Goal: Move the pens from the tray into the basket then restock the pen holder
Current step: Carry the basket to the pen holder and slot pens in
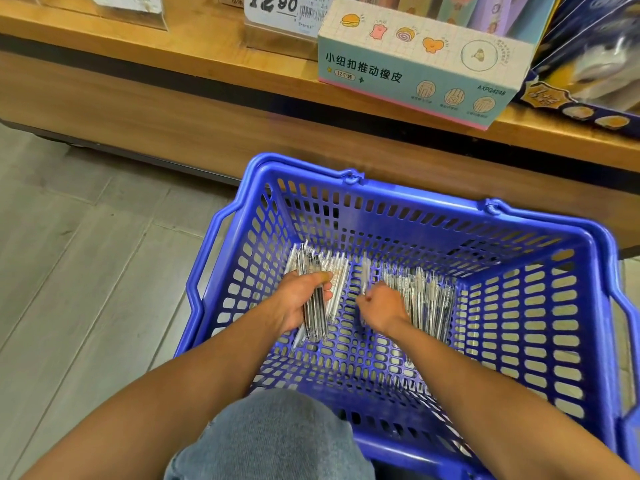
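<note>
Here, your left hand (299,303) grips a bundle of clear pens (317,306) by the blue basket's (540,341) left wall; your right hand (379,308) pinches one pen (365,271) beside the loose pile (427,303).

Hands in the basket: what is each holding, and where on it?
Left hand grips a bundle of pens around its middle. Right hand pinches a single pen near its lower end.

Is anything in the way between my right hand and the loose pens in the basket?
Nothing visible. The right hand already rests against the loose pens on the blue basket floor, pinching one pen.
</note>
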The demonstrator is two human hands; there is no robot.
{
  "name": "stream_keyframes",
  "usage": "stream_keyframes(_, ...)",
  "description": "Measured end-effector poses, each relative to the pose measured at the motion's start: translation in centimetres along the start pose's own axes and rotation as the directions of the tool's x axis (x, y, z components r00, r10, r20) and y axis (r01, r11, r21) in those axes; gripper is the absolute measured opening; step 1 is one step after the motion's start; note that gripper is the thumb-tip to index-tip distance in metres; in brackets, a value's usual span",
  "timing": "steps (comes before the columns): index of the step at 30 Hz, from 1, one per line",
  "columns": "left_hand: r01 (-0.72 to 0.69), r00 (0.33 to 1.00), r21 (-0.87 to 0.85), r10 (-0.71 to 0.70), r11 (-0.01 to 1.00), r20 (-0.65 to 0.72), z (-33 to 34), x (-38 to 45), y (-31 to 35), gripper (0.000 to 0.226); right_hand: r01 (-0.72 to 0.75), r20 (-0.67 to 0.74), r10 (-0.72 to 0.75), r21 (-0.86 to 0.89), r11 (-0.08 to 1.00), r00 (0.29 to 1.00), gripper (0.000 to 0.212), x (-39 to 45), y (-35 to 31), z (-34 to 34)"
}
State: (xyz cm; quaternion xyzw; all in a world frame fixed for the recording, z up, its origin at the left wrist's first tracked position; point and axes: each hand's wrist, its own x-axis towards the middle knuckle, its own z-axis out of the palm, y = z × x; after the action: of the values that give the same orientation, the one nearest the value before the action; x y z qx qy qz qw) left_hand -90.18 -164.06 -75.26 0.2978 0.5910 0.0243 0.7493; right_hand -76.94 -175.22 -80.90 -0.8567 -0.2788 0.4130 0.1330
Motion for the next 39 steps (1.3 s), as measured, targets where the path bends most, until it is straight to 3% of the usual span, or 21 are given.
stream_keyframes(5,-0.026,0.999,-0.016,0.026,1.0,0.021,-0.1,-0.2,0.2,0.062,0.219,0.114,-0.295,0.437,0.873,0.949,0.011,-1.7,-2.9,-0.3)
stream_keyframes(8,-0.044,0.998,0.001,0.044,0.999,0.047,-0.1,-0.6,0.4,0.064,0.277,0.162,-0.411,0.52,0.808,0.897,0.017,-2.7,-3.6,0.4)
stream_keyframes(12,-0.052,0.995,0.009,0.051,0.999,0.084,0.1,-1.0,0.5,0.079,0.287,0.162,-0.452,0.578,0.764,0.877,0.02,-3.1,-3.9,0.1)
stream_keyframes(14,-0.064,0.996,0.005,0.064,0.998,0.059,0.3,-1.0,0.5,0.073,0.276,0.146,-0.433,0.582,0.765,0.89,0.019,-2.8,-3.2,-0.4)
stream_keyframes(16,-0.057,0.998,-0.002,0.057,0.998,0.035,0.3,-0.9,0.5,0.063,0.247,0.067,-0.305,0.436,0.865,0.95,0.015,-1.9,-1.9,-1.0)
stream_keyframes(19,-0.037,0.999,0.047,0.036,0.998,0.021,0.2,-0.6,0.3,0.06,0.043,-0.135,-0.042,0.005,0.999,0.99,0.011,-0.6,1.1,-1.5)
stream_keyframes(21,-0.036,0.999,0.056,0.035,0.998,0.015,0.2,-0.5,0.3,0.057,-0.082,-0.186,0.053,-0.155,0.984,0.981,0.02,-0.3,2.5,-1.6)
stream_keyframes(25,-0.041,0.999,0.052,0.04,0.998,0.025,0.2,-0.2,0.2,0.053,-0.104,-0.111,0.064,-0.414,0.904,0.992,0.023,-0.3,2.9,-1.0)
stream_keyframes(30,-0.033,0.998,-0.019,0.034,0.999,0.054,0.0,-0.2,0.3,0.048,-0.155,-0.071,0.138,-0.396,0.905,0.988,0.013,0.0,2.2,-0.4)
stream_keyframes(39,-0.028,0.997,-0.073,0.033,0.997,0.067,-0.1,-0.2,0.5,0.051,-0.18,-0.097,0.154,-0.378,0.908,0.983,0.021,0.2,2.1,-0.4)
